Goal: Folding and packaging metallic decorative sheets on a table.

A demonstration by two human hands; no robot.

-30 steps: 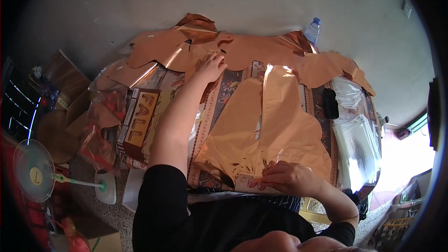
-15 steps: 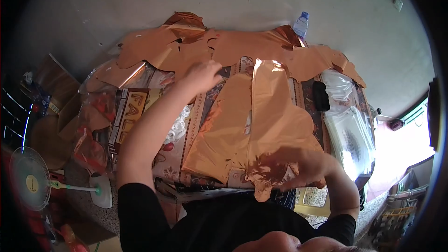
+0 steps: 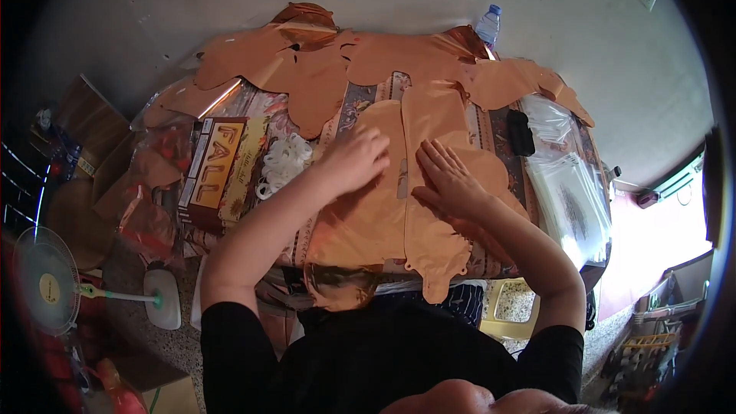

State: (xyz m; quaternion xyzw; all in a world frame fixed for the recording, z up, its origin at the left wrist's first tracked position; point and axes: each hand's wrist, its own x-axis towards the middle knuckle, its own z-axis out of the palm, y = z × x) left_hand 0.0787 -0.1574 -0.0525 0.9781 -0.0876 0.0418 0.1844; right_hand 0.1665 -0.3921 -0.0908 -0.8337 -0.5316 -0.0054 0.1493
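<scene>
Centrally, foil (image 3: pixel 437 226): lay spread over the near middle of the table (image 3: pixel 359 96), its near tab jutting past the edge.
Left hand (image 3: pixel 354 157): was at the foil's left part, fingers bent; whether it pinched anything, I cannot tell.
Right hand (image 3: pixel 451 182): rested palm down on the foil's right part, flat, fingers stretched out.
White rings (image 3: pixel 284 162): sat heaped on the left, beside the box (image 3: pixel 208 176).
Far sheets (image 3: pixel 391 57): covered the far side, near the bottle (image 3: pixel 488 25).
Packets (image 3: pixel 571 203): lay at right, near a black case (image 3: pixel 520 133).
</scene>
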